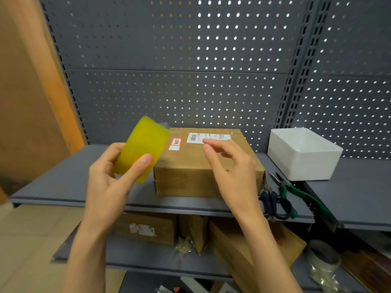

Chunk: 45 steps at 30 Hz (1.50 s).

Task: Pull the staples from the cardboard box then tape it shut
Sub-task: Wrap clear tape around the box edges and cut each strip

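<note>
Head view: cardboard box [203, 166] sits closed on the grey shelf [63, 187], flaps down, no tape across the top visible. Left hand [110, 176] grips the yellow tape roll [141, 146] just left of the box. Right hand [230, 168] hovers over the box, fingers loosely spread, empty. Pliers [296, 193] and scissors [275, 205] lie at right. Staple step looks done; taping remains.

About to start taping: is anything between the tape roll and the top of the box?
Nothing visible. The left hand holds the yellow tape roll by the cardboard box's left edge; the open right hand hovers over the top.
</note>
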{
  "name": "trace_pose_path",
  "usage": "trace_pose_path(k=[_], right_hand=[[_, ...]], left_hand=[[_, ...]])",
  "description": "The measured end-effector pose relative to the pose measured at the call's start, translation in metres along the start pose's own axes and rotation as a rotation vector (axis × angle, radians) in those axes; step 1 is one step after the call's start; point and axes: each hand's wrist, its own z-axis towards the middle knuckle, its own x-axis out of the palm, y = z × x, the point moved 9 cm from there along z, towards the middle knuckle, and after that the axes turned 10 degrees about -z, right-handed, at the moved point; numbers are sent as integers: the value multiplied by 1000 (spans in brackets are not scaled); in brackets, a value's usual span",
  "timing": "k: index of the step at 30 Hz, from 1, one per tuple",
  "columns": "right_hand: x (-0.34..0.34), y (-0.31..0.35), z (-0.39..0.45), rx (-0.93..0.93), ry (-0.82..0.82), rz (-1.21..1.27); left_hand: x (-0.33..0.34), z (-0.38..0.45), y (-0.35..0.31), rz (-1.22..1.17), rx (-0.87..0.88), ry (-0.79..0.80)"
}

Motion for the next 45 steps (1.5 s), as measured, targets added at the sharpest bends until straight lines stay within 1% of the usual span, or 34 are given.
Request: trace_pose_path(k=[3, 5, 6, 9, 16, 21, 24, 28, 30, 32, 34, 36, 38, 45], right_hand=[[3, 17, -1, 18, 66, 185], [6, 23, -4, 42, 130, 280], [7, 24, -6, 45, 152, 288], [4, 24, -10, 45, 152, 247], [-1, 15, -17, 64, 135, 291], [-1, 15, -20, 20, 111, 170], [1, 14, -20, 19, 123, 153], [4, 11, -23, -2, 169, 94], [2, 12, -25, -20, 135, 48], [0, 17, -28, -84, 79, -51], [-2, 24, -31, -137, 17, -103], [-5, 31, -33, -173, -19, -79], [-2, 38, -33, -200, -7, -73], [5, 36, -28, -196, 5, -163]], left_hand=[[20, -18, 3, -129, -49, 54], [30, -29, 4, -154, -60, 89], [33, -33, 4, -154, -62, 103], [38, -41, 3, -144, -63, 114], [39, -49, 6, -85, -94, 129], [39, -53, 9, -73, -129, 151], [43, -55, 13, -81, -178, 195], [53, -60, 13, 35, -169, 255], [55, -59, 11, 223, -102, 256], [58, -57, 8, 427, -26, 257], [58, -55, 8, 522, -2, 246], [54, -53, 13, 571, -20, 220], [45, -52, 20, 568, -79, 182], [41, -49, 16, 648, -140, 120]])
